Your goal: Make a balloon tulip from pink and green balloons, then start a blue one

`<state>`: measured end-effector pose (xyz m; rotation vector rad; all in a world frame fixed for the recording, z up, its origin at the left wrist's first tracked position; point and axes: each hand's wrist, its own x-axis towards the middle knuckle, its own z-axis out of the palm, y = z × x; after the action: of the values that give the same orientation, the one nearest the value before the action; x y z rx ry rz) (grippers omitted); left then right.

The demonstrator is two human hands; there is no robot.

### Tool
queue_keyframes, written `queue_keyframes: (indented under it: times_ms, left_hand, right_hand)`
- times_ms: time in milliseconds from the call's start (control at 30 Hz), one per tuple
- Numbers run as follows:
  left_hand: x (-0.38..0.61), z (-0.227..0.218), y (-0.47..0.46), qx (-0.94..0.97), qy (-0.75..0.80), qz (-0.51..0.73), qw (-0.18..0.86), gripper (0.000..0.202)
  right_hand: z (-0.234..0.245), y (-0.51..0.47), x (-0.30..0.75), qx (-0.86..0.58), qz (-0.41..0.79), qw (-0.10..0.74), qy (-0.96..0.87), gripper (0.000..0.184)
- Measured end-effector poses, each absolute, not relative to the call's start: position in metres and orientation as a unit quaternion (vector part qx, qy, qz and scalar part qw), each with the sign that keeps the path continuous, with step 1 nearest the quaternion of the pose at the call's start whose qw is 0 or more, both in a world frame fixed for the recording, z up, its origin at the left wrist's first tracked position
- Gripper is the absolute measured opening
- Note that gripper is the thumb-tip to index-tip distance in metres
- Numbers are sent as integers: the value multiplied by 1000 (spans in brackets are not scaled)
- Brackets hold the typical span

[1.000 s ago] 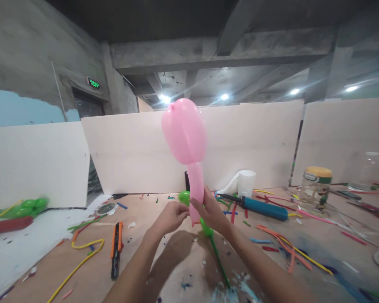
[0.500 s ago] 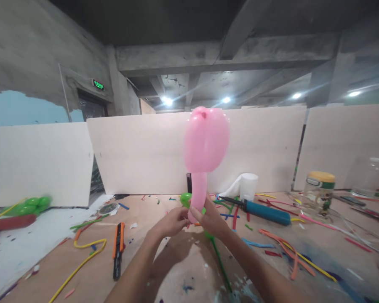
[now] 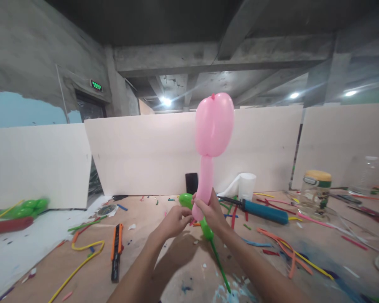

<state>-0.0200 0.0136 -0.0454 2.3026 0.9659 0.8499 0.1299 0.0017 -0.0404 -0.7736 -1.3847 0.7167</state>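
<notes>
A pink modelling balloon (image 3: 206,176) stands upright before me, with rounded bubbles bunched at the top, a darker knot there and a long stem below. My right hand (image 3: 212,213) is wrapped round the lower stem. At the stem's bottom end, my left hand (image 3: 176,221) has thumb and fingers pinched together on the balloon's small reddish tip. Behind and under the hands lies a partly inflated green balloon (image 3: 186,200); its thin tail runs toward me on the table. The right hand hides its middle.
An orange-and-black utility knife (image 3: 116,252) lies left. On the right are a blue balloon pump (image 3: 265,211), a tissue roll (image 3: 247,185) and a yellow-lidded bottle (image 3: 316,191). A dark phone (image 3: 192,183) leans against the white partition (image 3: 139,155). Limp balloons and scraps litter the table (image 3: 145,252).
The pink balloon has risen and shifted slightly right, its stem showing longer. My right hand has moved a little up and right; more of the phone and green balloon shows.
</notes>
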Motion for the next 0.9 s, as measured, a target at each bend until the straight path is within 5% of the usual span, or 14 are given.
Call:
queue_keyframes:
  times_ms: [400, 733, 900]
  left_hand:
    - [-18, -53, 12, 851, 371, 315, 196, 23]
    - [-10, -58, 5, 881, 351, 295, 114, 20]
    - [-3, -62, 5, 854, 347, 326, 208, 24]
  right_hand:
    - [-39, -3, 120, -376, 265, 636, -620, 21]
    - [30, -49, 158, -303, 296, 668, -612, 38]
    - [26, -58, 156, -280, 243, 684, -628, 36]
